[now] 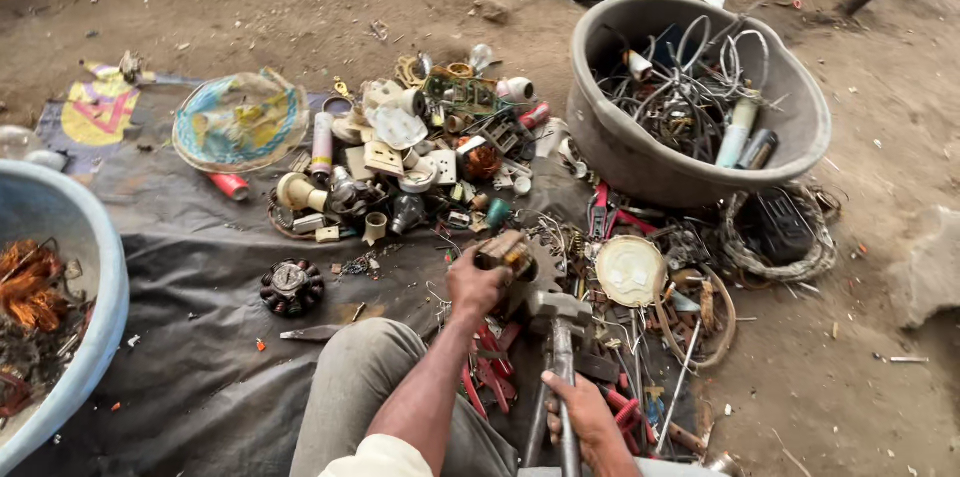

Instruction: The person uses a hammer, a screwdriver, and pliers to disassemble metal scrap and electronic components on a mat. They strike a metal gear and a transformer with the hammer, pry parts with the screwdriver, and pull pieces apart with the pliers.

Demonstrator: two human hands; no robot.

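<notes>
Left hand [474, 284] grips motor part [505, 255], right hand [583, 415] clasps hammer [560, 322]; dirt floor [300, 7], grey tarp [200, 357].

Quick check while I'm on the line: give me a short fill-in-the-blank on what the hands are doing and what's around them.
1. The right hand grips the handle of a ____.
2. The left hand holds a small motor part over a toothed ____.
3. The grey tub at upper right holds mostly tangled ____.
4. The blue tub at left holds ____-coloured windings.

Missing words: hammer; gear; wires; copper
</notes>
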